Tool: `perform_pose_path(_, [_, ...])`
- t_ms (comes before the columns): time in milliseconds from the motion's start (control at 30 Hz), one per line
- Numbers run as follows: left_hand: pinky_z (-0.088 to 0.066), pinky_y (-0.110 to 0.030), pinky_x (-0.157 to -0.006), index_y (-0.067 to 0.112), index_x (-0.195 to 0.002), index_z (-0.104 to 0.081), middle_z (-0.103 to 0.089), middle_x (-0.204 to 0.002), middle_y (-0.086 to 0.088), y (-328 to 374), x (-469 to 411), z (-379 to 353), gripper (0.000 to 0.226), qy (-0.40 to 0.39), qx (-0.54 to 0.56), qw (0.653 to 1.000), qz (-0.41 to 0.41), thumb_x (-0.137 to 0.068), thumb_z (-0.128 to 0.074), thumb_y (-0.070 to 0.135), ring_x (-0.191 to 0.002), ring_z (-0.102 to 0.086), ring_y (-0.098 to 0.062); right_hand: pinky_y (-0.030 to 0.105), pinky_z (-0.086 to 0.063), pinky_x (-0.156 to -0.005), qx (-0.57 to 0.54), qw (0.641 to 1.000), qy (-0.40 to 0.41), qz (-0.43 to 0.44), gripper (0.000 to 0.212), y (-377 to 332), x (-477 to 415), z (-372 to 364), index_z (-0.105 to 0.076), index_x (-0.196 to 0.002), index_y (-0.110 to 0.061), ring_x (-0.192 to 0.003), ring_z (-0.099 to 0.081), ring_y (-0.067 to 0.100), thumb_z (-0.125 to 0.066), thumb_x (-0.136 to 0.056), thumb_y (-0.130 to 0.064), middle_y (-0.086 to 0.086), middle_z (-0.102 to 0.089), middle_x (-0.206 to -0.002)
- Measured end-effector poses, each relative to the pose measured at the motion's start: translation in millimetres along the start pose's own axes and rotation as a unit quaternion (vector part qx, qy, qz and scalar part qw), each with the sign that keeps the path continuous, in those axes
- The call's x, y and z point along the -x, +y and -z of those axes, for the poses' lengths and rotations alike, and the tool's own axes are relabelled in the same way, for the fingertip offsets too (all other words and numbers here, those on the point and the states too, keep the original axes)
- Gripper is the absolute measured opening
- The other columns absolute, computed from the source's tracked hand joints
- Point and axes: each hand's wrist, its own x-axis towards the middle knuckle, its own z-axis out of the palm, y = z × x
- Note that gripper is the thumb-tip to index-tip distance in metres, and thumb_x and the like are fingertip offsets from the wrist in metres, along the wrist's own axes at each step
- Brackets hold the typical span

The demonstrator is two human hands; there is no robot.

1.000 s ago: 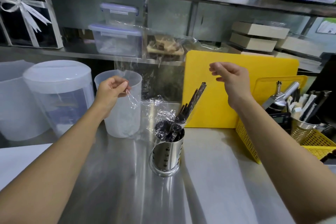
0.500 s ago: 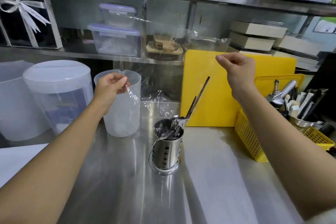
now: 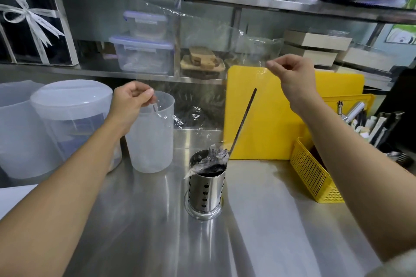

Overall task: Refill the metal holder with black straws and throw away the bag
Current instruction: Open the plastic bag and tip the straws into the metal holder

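A perforated metal holder (image 3: pixel 206 189) stands on the steel counter, filled with black straws (image 3: pixel 210 165). One black straw (image 3: pixel 244 122) still leans up out of it inside a clear plastic bag (image 3: pixel 211 56). The bag hangs upside down, its mouth down at the holder's rim. My left hand (image 3: pixel 131 102) pinches one upper corner of the bag in front of a translucent jug. My right hand (image 3: pixel 290 74) pinches the other upper corner, above and right of the holder.
A translucent jug (image 3: pixel 150 137) and lidded tubs (image 3: pixel 69 123) stand at the left. A yellow cutting board (image 3: pixel 276 117) leans behind the holder. A yellow basket (image 3: pixel 315 173) with utensils sits at the right. Shelves with boxes run above the counter (image 3: pixel 258 220).
Both hands have lifted the bag higher, the right hand most. Most straws have slid down into the holder; only one now sticks up in the bag.
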Motion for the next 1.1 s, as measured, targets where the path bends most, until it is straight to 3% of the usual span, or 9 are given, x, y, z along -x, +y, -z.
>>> perform_pose_path(133, [-0.048, -0.019, -0.07, 0.027, -0.077, -0.064, -0.069, -0.075, 0.009, -1, -3, 5, 0.019, -0.019, -0.045, 0.999, 0.008, -0.087, -0.059, 0.012, -0.066, -0.065, 0.001, 0.014, -0.04, -0.06, 0.025, 0.999, -0.024, 0.011, 0.011, 0, 1, 0, -0.061, -0.083, -0.011, -0.065, -0.046, 0.004, -0.059, -0.089, -0.02, -0.005, -0.052, -0.069])
perform_pose_path(267, [-0.048, -0.021, -0.073, 0.029, -0.075, -0.063, -0.068, -0.074, 0.009, -3, -4, 4, 0.021, -0.028, -0.063, 0.998, 0.005, -0.087, -0.06, 0.012, -0.07, -0.066, -0.002, 0.012, -0.042, -0.06, 0.029, 0.997, -0.074, 0.011, 0.009, -4, 5, -7, -0.061, -0.083, -0.013, -0.068, -0.051, 0.006, -0.057, -0.091, -0.015, -0.006, -0.055, -0.071])
perform_pose_path(433, [-0.047, -0.022, -0.073, 0.023, -0.073, -0.059, -0.065, -0.071, 0.004, -5, -6, -5, 0.022, -0.004, -0.083, 0.997, 0.001, -0.086, -0.058, 0.006, -0.07, -0.061, -0.008, 0.037, -0.048, -0.074, 0.031, 0.999, -0.023, 0.008, 0.01, -2, 8, -16, -0.059, -0.085, -0.01, -0.078, -0.052, 0.017, -0.056, -0.092, -0.016, -0.002, -0.055, -0.074])
perform_pose_path(533, [-0.046, -0.013, -0.066, 0.022, -0.072, -0.057, -0.062, -0.072, 0.002, -3, -6, -13, 0.023, -0.005, -0.087, 0.996, 0.003, -0.086, -0.058, 0.005, -0.068, -0.059, -0.008, 0.041, -0.048, -0.076, 0.043, 0.998, -0.045, 0.003, 0.011, -4, 8, -17, -0.059, -0.085, -0.008, -0.08, -0.052, 0.02, -0.056, -0.092, -0.017, 0.005, -0.056, -0.079])
perform_pose_path(667, [-0.044, -0.016, -0.064, 0.021, -0.07, -0.056, -0.061, -0.072, 0.001, -3, -8, -21, 0.024, 0.004, -0.09, 0.996, 0.028, -0.086, -0.058, 0.004, -0.07, -0.059, -0.013, 0.035, -0.045, -0.071, 0.021, 1.0, -0.017, 0.008, 0.011, -3, 6, -15, -0.06, -0.086, -0.007, -0.074, -0.05, 0.014, -0.055, -0.092, -0.016, 0.001, -0.055, -0.076])
perform_pose_path(767, [-0.043, -0.014, -0.057, 0.015, -0.07, -0.056, -0.061, -0.072, 0.002, -5, -8, -27, 0.018, -0.022, -0.117, 0.992, 0.043, -0.084, -0.061, 0.005, -0.068, -0.061, -0.008, 0.029, -0.043, -0.068, 0.022, 1.0, -0.02, 0.003, 0.01, 1, 6, -14, -0.059, -0.085, -0.01, -0.069, -0.048, 0.008, -0.056, -0.092, -0.016, -0.005, -0.053, -0.072])
perform_pose_path(867, [-0.041, -0.018, -0.06, 0.011, -0.078, -0.059, -0.06, -0.074, 0.0, -7, -9, -29, 0.007, -0.022, -0.143, 0.988, 0.057, -0.083, -0.063, 0.01, -0.069, -0.056, -0.01, 0.032, -0.043, -0.068, 0.022, 1.0, -0.021, 0.0, 0.01, 3, 6, -16, -0.058, -0.084, -0.009, -0.068, -0.047, 0.01, -0.056, -0.092, -0.016, -0.004, -0.053, -0.071])
perform_pose_path(1000, [-0.046, -0.028, -0.07, 0.016, -0.064, -0.052, -0.058, -0.071, 0.001, -8, -13, -31, 0.025, -0.021, -0.134, 0.988, 0.076, -0.083, -0.062, 0.003, -0.073, -0.056, -0.015, 0.034, -0.044, -0.07, 0.019, 1.0, -0.019, 0.003, 0.011, 1, 4, -18, -0.059, -0.084, -0.008, -0.068, -0.048, 0.01, -0.056, -0.092, -0.016, -0.004, -0.053, -0.071])
perform_pose_path(1100, [-0.044, -0.023, -0.059, 0.015, -0.067, -0.053, -0.06, -0.068, 0.003, -10, -13, -31, 0.022, 0.005, -0.126, 0.988, 0.084, -0.085, -0.058, 0.003, -0.066, -0.058, -0.01, 0.034, -0.045, -0.071, 0.013, 1.0, -0.016, 0.005, 0.013, 0, 4, -18, -0.061, -0.088, -0.006, -0.071, -0.049, 0.012, -0.055, -0.092, -0.016, -0.004, -0.054, -0.072])
